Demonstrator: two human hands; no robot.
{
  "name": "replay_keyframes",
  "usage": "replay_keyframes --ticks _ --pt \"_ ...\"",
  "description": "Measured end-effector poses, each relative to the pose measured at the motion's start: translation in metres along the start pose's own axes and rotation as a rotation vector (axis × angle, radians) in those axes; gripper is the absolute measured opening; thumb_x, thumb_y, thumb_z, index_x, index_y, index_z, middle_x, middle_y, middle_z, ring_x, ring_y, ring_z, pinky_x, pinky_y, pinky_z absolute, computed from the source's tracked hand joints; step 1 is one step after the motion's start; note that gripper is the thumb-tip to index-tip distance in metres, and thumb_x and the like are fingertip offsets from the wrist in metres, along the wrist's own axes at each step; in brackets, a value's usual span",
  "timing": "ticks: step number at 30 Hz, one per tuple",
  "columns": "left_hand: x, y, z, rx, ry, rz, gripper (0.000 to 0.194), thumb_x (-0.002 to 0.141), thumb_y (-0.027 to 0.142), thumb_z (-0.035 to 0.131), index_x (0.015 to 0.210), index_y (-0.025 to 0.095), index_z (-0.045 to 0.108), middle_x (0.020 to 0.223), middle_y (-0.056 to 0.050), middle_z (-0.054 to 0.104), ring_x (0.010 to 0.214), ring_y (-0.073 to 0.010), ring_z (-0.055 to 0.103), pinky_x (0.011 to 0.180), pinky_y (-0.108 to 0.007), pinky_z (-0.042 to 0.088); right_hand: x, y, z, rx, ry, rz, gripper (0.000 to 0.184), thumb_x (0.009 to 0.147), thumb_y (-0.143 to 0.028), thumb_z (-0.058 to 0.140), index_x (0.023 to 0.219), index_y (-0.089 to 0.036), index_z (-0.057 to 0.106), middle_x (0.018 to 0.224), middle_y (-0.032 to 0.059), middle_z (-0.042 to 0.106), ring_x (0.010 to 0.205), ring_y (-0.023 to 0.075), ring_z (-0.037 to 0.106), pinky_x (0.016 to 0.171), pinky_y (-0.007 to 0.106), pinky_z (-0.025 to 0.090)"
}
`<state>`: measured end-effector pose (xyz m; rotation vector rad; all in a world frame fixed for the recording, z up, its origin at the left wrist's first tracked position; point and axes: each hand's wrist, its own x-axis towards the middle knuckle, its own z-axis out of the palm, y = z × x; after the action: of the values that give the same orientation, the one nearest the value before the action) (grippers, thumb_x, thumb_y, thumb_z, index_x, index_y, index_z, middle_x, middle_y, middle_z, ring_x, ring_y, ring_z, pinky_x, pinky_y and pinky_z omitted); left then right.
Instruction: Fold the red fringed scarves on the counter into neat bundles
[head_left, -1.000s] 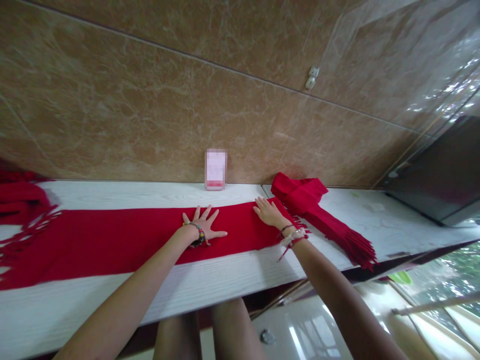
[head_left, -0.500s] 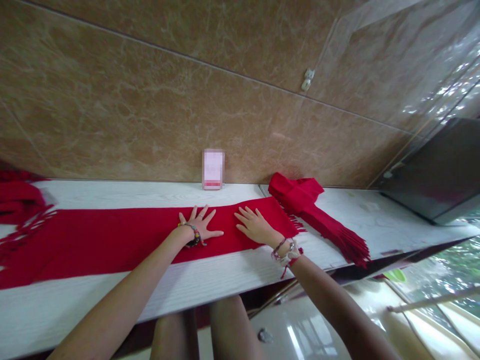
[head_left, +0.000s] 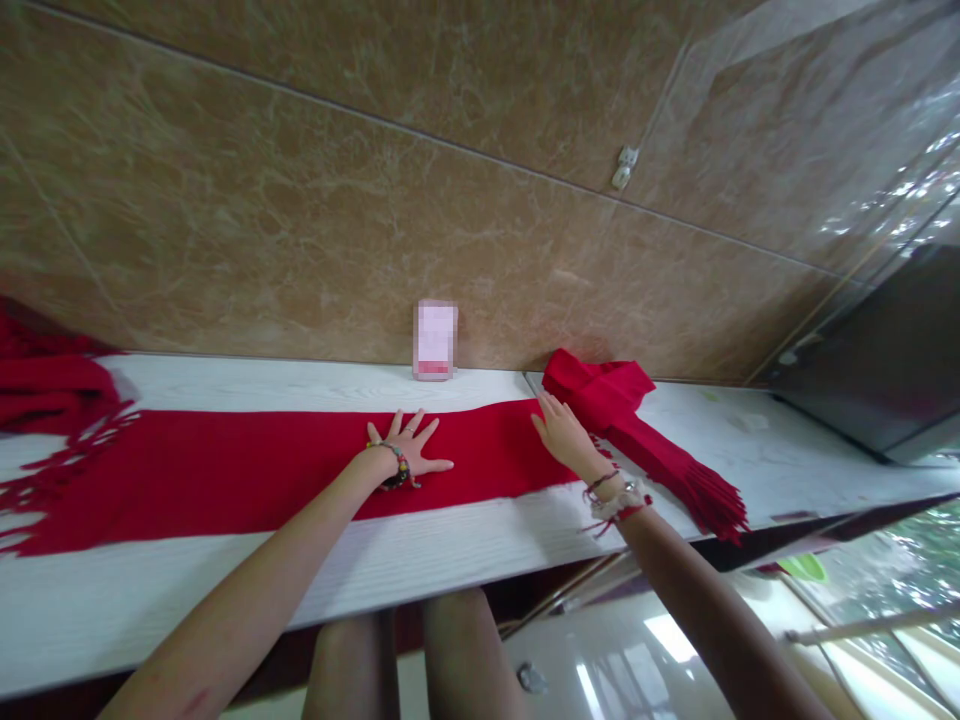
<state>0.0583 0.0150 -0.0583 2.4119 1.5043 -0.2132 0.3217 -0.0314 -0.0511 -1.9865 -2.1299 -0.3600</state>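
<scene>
A long red scarf (head_left: 247,465) with fringed ends lies spread flat along the white table. My left hand (head_left: 406,445) presses on its middle with the fingers spread wide. At the scarf's right end rests my right hand (head_left: 568,436), palm down, its fingers stretched out and held closer together. Just beyond that hand, a folded red scarf (head_left: 637,430) lies crossed over itself, its fringe pointing toward the table's front edge. Neither hand grasps any cloth.
More red cloth (head_left: 52,395) is heaped at the far left. A phone-like pink and white object (head_left: 436,340) leans on the brown tiled wall (head_left: 337,230). A dark box-shaped appliance (head_left: 877,350) stands at the right end of the white table (head_left: 465,545).
My right hand has slid rightward along the scarf to its fringed end. The left hand stays on the cloth's middle. The view has shifted slightly.
</scene>
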Motion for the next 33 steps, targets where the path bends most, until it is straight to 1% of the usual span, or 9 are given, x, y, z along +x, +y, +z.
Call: replay_keyframes --ticks 3,5,7,13,19,23,26,30,33 --pt "0.0 0.0 0.0 0.009 0.002 -0.008 0.09 0.062 0.075 0.035 0.136 0.031 0.01 0.144 -0.002 -0.002 0.126 -0.0398 -0.008 0.088 -0.072 0.005 -0.001 -0.041 0.0 0.089 0.018 -0.217 0.047 0.088 -0.031 0.031 0.127 -0.005 0.036 0.132 0.0179 0.038 0.124 0.0236 0.03 0.1 0.041 0.029" --pt "0.0 -0.001 0.0 0.01 -0.011 -0.016 0.09 0.062 0.075 0.034 0.136 0.031 0.009 0.144 -0.001 -0.004 0.127 -0.0387 -0.01 0.089 -0.071 0.004 -0.003 -0.059 0.002 0.095 -0.038 -0.276 0.047 0.088 -0.033 0.033 0.127 -0.007 0.038 0.132 0.0162 0.039 0.124 0.0239 0.03 0.099 0.04 0.029" --pt "0.0 -0.001 0.0 0.01 -0.028 -0.017 0.089 0.063 0.075 0.033 0.136 0.031 0.008 0.144 0.0 -0.007 0.127 -0.0372 -0.011 0.09 -0.07 0.003 -0.004 -0.065 0.006 0.07 -0.094 -0.28 0.046 0.087 -0.034 0.034 0.125 -0.009 0.041 0.132 0.0152 0.04 0.124 0.0249 0.03 0.1 0.043 0.028" --pt "0.0 -0.004 -0.001 0.013 -0.038 -0.027 0.089 0.062 0.075 0.034 0.136 0.033 0.007 0.144 0.001 -0.005 0.127 -0.0379 -0.011 0.09 -0.07 0.004 -0.009 -0.039 0.01 0.058 -0.156 -0.214 0.045 0.088 -0.032 0.033 0.127 -0.011 0.039 0.135 0.0128 0.034 0.125 0.0248 0.029 0.099 0.045 0.027" --pt "-0.001 -0.006 0.0 0.018 -0.025 -0.013 0.09 0.061 0.077 0.032 0.136 0.033 0.01 0.144 0.0 -0.003 0.127 -0.0397 -0.009 0.089 -0.071 0.006 -0.015 -0.01 0.01 0.131 -0.131 -0.117 0.043 0.087 -0.03 0.035 0.127 -0.013 0.04 0.134 0.013 0.037 0.124 0.0228 0.032 0.099 0.044 0.029" --pt "-0.004 -0.004 -0.003 0.016 -0.019 -0.02 0.09 0.062 0.076 0.033 0.136 0.031 0.009 0.144 -0.001 -0.002 0.127 -0.0399 -0.008 0.089 -0.071 0.006 -0.027 0.001 -0.003 0.241 -0.093 -0.232 0.038 0.085 -0.026 0.04 0.119 -0.013 0.049 0.125 0.0132 0.048 0.118 0.02 0.041 0.098 0.038 0.034" --pt "-0.006 0.0 -0.004 0.028 -0.009 0.016 0.086 0.066 0.072 0.034 0.137 0.029 0.011 0.144 -0.003 -0.004 0.128 -0.0374 -0.008 0.091 -0.068 0.005 -0.041 0.005 -0.021 0.264 -0.12 -0.346 0.032 0.082 -0.025 0.045 0.11 -0.014 0.056 0.117 0.0113 0.055 0.111 0.0193 0.048 0.095 0.035 0.038" --pt "-0.01 0.01 -0.004 0.044 0.001 0.153 0.08 0.07 0.068 0.036 0.136 0.029 0.015 0.144 -0.004 -0.004 0.129 -0.0329 -0.007 0.095 -0.064 0.005 -0.059 0.009 -0.043 0.185 -0.2 -0.4 0.03 0.08 -0.024 0.05 0.107 -0.017 0.059 0.115 0.0099 0.057 0.106 0.0197 0.052 0.091 0.034 0.043" --pt "-0.013 0.018 -0.002 0.055 -0.029 0.191 0.078 0.071 0.066 0.037 0.136 0.029 0.015 0.144 -0.004 -0.003 0.129 -0.0316 -0.007 0.095 -0.064 0.004 -0.066 0.012 -0.052 0.089 -0.228 -0.413 0.03 0.079 -0.019 0.05 0.107 -0.015 0.059 0.113 0.0106 0.059 0.103 0.0203 0.054 0.088 0.032 0.045"
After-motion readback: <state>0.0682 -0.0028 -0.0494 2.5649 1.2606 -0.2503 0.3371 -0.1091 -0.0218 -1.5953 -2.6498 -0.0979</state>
